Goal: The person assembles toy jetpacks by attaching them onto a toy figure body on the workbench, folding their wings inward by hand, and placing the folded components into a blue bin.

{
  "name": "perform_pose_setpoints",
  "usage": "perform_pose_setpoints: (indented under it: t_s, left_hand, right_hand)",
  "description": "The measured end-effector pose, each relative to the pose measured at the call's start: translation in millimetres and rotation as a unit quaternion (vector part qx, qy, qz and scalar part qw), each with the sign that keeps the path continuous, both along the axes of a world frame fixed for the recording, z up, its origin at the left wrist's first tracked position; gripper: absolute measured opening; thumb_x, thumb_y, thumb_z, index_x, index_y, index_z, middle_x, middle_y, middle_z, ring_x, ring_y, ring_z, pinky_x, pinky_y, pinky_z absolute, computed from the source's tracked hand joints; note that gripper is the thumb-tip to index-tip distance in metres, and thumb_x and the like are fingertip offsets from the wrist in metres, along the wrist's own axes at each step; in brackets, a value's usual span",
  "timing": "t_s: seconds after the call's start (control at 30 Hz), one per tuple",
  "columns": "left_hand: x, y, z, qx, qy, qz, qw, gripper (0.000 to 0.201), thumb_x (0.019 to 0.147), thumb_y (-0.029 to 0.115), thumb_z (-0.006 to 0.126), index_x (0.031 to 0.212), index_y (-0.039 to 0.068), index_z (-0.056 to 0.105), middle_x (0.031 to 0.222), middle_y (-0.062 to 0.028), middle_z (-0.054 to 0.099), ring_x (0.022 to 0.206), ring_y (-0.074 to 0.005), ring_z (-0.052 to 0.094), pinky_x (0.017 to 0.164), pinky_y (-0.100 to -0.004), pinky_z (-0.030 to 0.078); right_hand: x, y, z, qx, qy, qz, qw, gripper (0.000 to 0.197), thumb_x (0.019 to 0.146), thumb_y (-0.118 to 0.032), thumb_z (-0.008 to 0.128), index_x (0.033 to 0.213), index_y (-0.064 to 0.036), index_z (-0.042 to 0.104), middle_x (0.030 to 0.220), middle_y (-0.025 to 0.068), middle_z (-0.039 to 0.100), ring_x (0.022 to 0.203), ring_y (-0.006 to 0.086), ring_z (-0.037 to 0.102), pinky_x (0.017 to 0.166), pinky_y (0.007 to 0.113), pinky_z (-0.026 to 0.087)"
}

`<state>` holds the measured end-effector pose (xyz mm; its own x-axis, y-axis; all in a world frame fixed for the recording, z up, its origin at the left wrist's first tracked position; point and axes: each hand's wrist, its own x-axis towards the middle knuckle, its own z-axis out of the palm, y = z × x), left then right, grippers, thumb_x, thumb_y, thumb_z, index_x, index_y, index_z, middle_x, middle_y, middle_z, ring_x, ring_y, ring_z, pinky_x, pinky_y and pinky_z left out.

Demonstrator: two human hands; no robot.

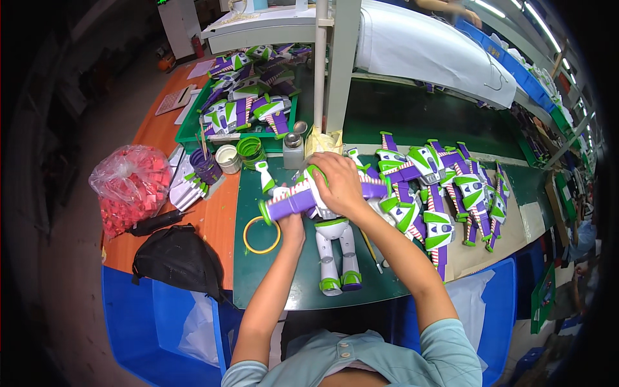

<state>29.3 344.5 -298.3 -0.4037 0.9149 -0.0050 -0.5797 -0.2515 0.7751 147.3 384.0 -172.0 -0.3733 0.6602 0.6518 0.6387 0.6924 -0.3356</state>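
Our pale blue shirt (354, 364) is nearest, above blue bins (126, 309) flanking us. On the green worktop (277, 280), a white-legged toy figure (329, 255) lies with its boots toward us. Our right hand (340, 186) is closed over the middle of a purple-winged pack (293, 203), at the figure's upper body. Our left hand (293, 226) is under one wing; we cannot tell how its fingers are set. Left of it lies a yellow ring (245, 236); to the right, more winged packs (440, 226) overlap. Farther off, we have paint jars (251, 151), then a green crate (187, 133) heaped with similar packs.
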Motion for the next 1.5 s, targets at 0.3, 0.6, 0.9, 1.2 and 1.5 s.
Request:
perform_pose_setpoints:
  t_s: [0.3,0.6,0.9,1.2,1.5]
  left_hand:
    - [-24.0,-15.6,43.6,0.052,-0.253,0.085,0.962,0.028,0.091,0.019,0.046,0.113,0.002,0.045,0.113,-0.0103,0.051,0.106,-0.0238,0.051,0.091,-0.0380,0.042]
    - [-59.9,26.3,92.8,0.223,0.133,0.055,0.964,0.032,0.094,0.025,0.039,0.108,-0.002,0.047,0.111,-0.0158,0.053,0.107,-0.0255,0.051,0.091,-0.0391,0.040]
    - [62.8,-2.3,86.0,0.212,0.511,0.185,0.812,0.022,0.087,0.005,0.042,0.104,-0.003,0.051,0.119,-0.0189,0.053,0.116,-0.0352,0.047,0.097,-0.0411,0.035]
    - [50.8,-3.4,67.2,0.180,0.392,0.184,0.883,0.017,0.088,0.000,0.036,0.101,-0.004,0.046,0.122,-0.0207,0.048,0.118,-0.0330,0.044,0.098,-0.0388,0.035]
    - [52.0,-40.1,79.6,-0.009,0.513,0.134,0.848,0.052,0.086,0.017,0.053,0.129,-0.002,0.032,0.140,-0.0213,0.023,0.132,-0.0371,0.014,0.107,-0.0469,0.013]
  right_hand:
    - [9.5,1.9,-0.2,-0.012,0.009,-0.006,1.000,0.022,0.083,-0.018,0.050,0.101,-0.0093,0.058,0.106,0.0060,0.059,0.105,0.0236,0.050,0.090,0.039,0.033]
    - [9.0,1.1,-3.4,-0.004,0.024,-0.015,1.000,0.022,0.082,-0.019,0.052,0.099,-0.0081,0.060,0.105,0.0051,0.060,0.104,0.0218,0.051,0.088,0.039,0.033]
    - [82.9,58.8,-11.1,0.003,0.150,-0.031,0.988,0.030,0.087,-0.021,0.051,0.105,0.0010,0.060,0.107,0.0189,0.060,0.103,0.0339,0.055,0.087,0.037,0.043]
    - [79.6,-40.4,-62.1,-0.260,0.497,0.195,0.805,0.055,0.092,-0.031,0.043,0.133,0.0047,0.030,0.139,0.0187,0.032,0.130,0.0284,0.031,0.107,0.038,0.024]
    - [33.7,-56.2,-49.5,-0.247,0.593,0.025,0.766,0.031,0.094,-0.019,0.041,0.117,0.0014,0.044,0.111,0.0105,0.048,0.100,0.0175,0.045,0.090,0.028,0.035]
